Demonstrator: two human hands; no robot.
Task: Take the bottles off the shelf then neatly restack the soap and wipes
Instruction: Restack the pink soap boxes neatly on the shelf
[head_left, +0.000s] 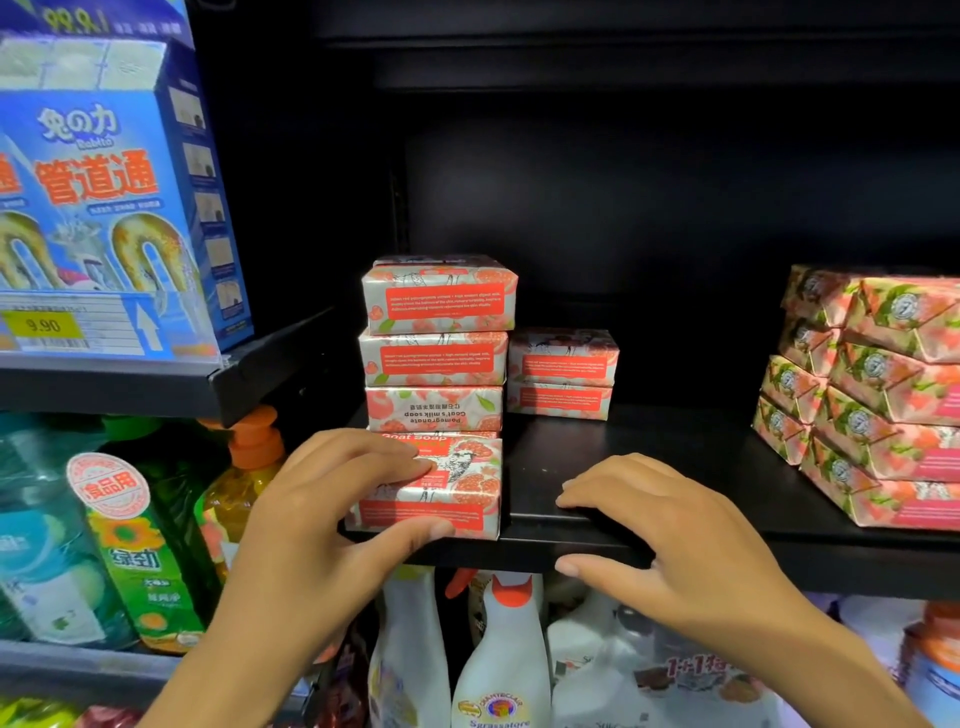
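A pomegranate goat soap bar (457, 488) lies at the front left of the black shelf (649, 467). My left hand (332, 525) holds it, fingers on top and thumb along its front face. Behind it stands a tall stack of soap bars (436, 343). A lower stack of two bars (563, 374) sits to its right. My right hand (670, 540) rests on the shelf's front edge, fingers on top and thumb under the lip, holding nothing. Several pink wrapped packs (872, 395) are stacked at the right.
White spray bottles (498, 654) stand on the shelf below. Green and orange detergent bottles (156, 530) fill the lower left bay. A blue drain cleaner box (114, 187) sits on the upper left shelf. A bare stretch of shelf lies between the soap stacks and the pink packs.
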